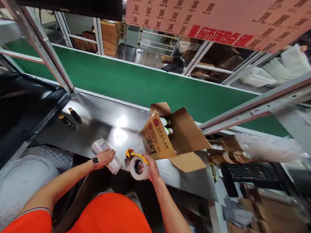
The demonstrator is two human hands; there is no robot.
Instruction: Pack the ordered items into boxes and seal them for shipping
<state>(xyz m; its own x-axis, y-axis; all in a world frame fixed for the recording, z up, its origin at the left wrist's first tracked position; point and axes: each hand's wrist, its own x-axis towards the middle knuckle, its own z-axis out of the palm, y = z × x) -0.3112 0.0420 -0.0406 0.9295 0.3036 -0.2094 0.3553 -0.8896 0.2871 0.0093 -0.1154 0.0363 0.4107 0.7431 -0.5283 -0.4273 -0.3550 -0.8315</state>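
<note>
My left hand (pixel 105 157) rests across a bubble-wrapped package (pixel 115 166) at the front edge of the metal table (pixel 107 108), its fingers over the top and gripping it. In my right hand (pixel 152 169) is a yellow tape dispenser (pixel 136 167) with a big roll of clear tape, held just right of the package. Behind it stands an open cardboard box (pixel 158 139), tilted in view, its flaps spread. Inside show white bottles (pixel 167 130) with green on them. Two small dark bottles (pixel 70 117) with gold caps lie or stand at the table's left; which, I cannot tell.
A large roll of bubble wrap (pixel 27 179) sits at the lower left, below black plastic sheeting (pixel 16 104). Beyond the table runs a green panel (pixel 136 83). A metal post (pixel 250 111) rises at the right, near a keyboard (pixel 252 171) and flattened cardboard (pixel 275 218).
</note>
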